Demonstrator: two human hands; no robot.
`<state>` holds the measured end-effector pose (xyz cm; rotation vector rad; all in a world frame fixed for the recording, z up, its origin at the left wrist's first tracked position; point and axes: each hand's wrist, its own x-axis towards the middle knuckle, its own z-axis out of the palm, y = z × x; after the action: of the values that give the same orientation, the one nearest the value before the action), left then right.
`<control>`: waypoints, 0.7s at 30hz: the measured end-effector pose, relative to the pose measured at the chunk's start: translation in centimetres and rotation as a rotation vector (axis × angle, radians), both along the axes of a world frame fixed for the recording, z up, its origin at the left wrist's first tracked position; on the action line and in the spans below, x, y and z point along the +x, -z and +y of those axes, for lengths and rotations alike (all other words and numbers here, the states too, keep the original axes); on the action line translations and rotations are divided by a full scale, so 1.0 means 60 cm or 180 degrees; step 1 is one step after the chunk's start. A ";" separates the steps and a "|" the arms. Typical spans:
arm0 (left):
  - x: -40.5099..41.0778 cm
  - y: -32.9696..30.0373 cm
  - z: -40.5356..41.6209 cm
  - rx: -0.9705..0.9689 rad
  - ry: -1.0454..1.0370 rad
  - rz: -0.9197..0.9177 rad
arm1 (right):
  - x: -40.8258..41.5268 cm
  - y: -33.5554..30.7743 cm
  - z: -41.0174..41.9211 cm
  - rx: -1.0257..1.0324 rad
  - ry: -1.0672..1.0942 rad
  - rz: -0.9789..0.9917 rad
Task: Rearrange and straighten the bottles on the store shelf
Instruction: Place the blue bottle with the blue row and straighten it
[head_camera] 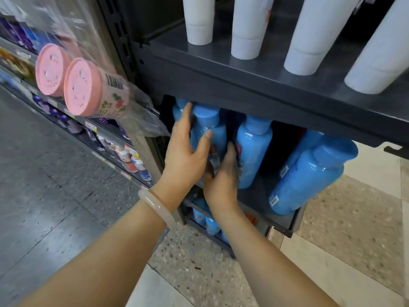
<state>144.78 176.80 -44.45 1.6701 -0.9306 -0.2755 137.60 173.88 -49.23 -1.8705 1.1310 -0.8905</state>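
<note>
Several blue bottles with blue caps stand on the dark middle shelf [261, 196]. My left hand [183, 149] wraps the leftmost front blue bottle [208, 127], thumb across its front and fingers behind its left side. My right hand [221, 180] presses against the lower right side of that same bottle, next to a second blue bottle [252, 149]. Further right, another blue bottle [309, 176] stands at the shelf's front edge, with one more behind it. A pale bangle sits on my left wrist.
White bottles [247, 27] line the upper shelf [243, 85]. Two pink-lidded jars [81, 87] in clear wrap hang at the left of the rack. More blue bottles [210, 224] fill the shelf below. An aisle of small goods runs off to the left over tiled floor.
</note>
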 end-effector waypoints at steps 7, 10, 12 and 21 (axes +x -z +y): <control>-0.029 0.102 0.012 -0.0137 0.0166 0.0820 | -0.022 0.014 0.001 -0.0081 -0.0193 0.0183; -0.036 0.128 0.002 0.0170 0.0121 0.0969 | -0.052 0.025 -0.003 -0.0130 -0.0375 0.0287; -0.040 0.138 -0.003 0.0282 0.0099 0.0981 | -0.072 0.028 -0.003 -0.0152 -0.0441 0.0157; -0.050 0.160 -0.024 0.0154 -0.0128 0.0908 | -0.114 0.071 0.020 -0.0217 0.0697 -0.0469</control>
<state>141.79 175.39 -54.05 1.6398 -0.6809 -0.4983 130.73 175.08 -53.46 -1.7249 1.2431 -1.1832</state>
